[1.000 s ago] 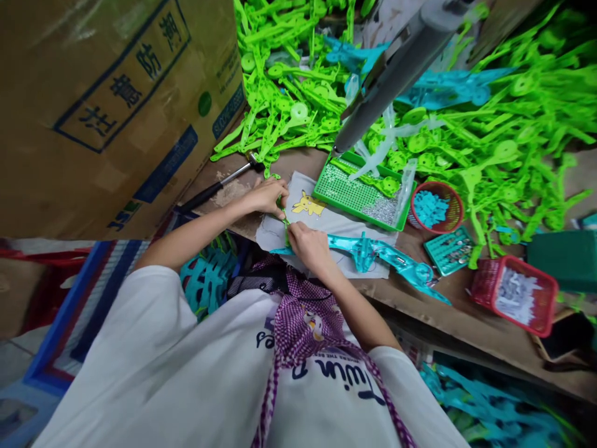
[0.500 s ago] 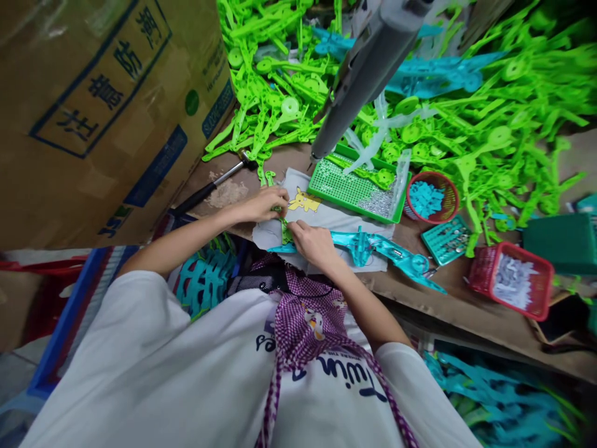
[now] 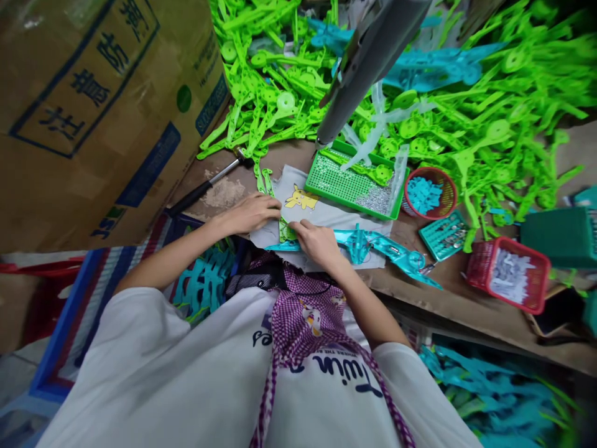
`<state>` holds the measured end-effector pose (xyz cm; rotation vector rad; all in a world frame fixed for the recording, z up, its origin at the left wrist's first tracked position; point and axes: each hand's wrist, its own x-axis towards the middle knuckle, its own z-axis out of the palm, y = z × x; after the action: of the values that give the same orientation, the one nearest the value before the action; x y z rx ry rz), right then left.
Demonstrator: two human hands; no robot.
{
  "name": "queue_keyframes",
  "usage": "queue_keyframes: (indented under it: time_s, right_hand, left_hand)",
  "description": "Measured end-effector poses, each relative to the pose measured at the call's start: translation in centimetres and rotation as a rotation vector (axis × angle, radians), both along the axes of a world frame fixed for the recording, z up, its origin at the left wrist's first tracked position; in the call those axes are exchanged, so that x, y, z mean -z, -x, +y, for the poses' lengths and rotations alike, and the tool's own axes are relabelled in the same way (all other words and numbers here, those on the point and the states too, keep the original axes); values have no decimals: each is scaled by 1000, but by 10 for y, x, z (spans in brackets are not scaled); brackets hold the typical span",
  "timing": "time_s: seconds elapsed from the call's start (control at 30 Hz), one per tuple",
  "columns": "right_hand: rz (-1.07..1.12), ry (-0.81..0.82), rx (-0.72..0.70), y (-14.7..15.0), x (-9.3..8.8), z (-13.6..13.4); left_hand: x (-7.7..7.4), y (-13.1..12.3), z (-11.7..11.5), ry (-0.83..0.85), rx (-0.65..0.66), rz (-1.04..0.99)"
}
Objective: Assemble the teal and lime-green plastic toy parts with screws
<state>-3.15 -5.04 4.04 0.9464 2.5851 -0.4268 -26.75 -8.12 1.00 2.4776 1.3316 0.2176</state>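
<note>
My left hand [image 3: 254, 213] is closed, with its fingertips at the upper end of a bright green plastic part [image 3: 285, 231]. That green part meets the left end of a translucent blue bow-shaped plastic piece [image 3: 358, 242], which lies across a grey cloth [image 3: 336, 214]. My right hand [image 3: 318, 242] is closed over the blue piece near this joint, its thumb and index finger against the green part. The fingers partly hide the joint. A yellow cartoon figure [image 3: 302, 197] is printed on the cloth just above my hands.
A grey power screwdriver [image 3: 368, 71] hangs above a green tray [image 3: 347, 183] of small metal pieces. A hammer [image 3: 205, 186] lies at left beside a large carton [image 3: 112, 118]. Red baskets [image 3: 543, 298] stand at right. Green plastic parts [image 3: 508, 130] are heaped behind.
My left hand has shifted slightly left and down, its fingers straighter over the green part. My right hand stays at the joint. The whole view has shifted a little.
</note>
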Motion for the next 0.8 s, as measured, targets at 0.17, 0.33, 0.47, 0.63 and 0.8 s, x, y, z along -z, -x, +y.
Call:
queue_keyframes:
  time_s: [0.17, 0.33, 0.47, 0.63, 0.8]
  right_hand:
    - [-28, -41, -92, -3, 2, -1]
    - [-19, -57, -74, -7, 6, -2]
    - [1, -67, -97, -13, 8, -3]
    - [7, -102, -93, -25, 11, -4]
    - [50, -117, -106, -36, 13, -6]
  left_hand:
    - [2, 4, -3, 20, -12, -35]
    - [-1, 5, -6, 38, -21, -53]
    - [-5, 4, -9, 47, -39, -48]
    - [-9, 3, -11, 77, -62, -64]
    - [-12, 2, -12, 113, -82, -52]
